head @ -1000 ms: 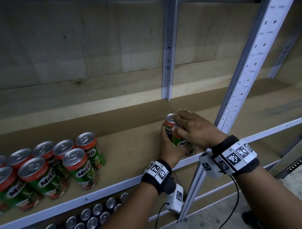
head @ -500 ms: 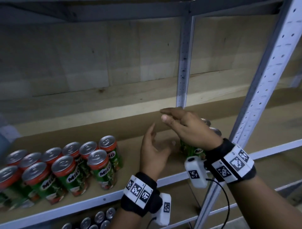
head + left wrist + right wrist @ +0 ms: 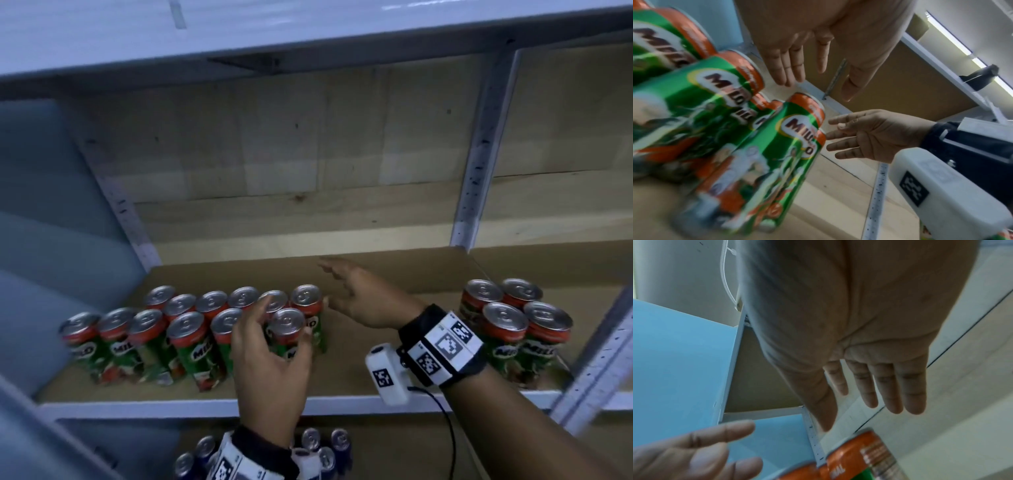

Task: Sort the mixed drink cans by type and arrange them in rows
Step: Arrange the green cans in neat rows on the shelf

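Green and red Milo cans [image 3: 191, 329] stand in two rows at the left of the wooden shelf [image 3: 359, 370]. A second cluster of Milo cans [image 3: 510, 322] stands at the right by the upright post. My left hand [image 3: 281, 329] hovers spread around the front row's rightmost can [image 3: 287, 322], fingers straight, gripping nothing. In the left wrist view this hand [image 3: 818, 87] is clear of the cans [image 3: 795, 139]. My right hand [image 3: 330, 284] is held flat just right of the back row's end can [image 3: 306, 297], with nothing in it.
A white perforated post [image 3: 483, 154] rises behind the shelf, and another [image 3: 596, 359] stands at the front right. A pale blue panel [image 3: 51, 222] closes the left side. Dark cans with silver tops [image 3: 322, 445] stand on the shelf below.
Both hands let go of the Milo cans at the right and moved left to the end of the big left group. My view swung left with them.
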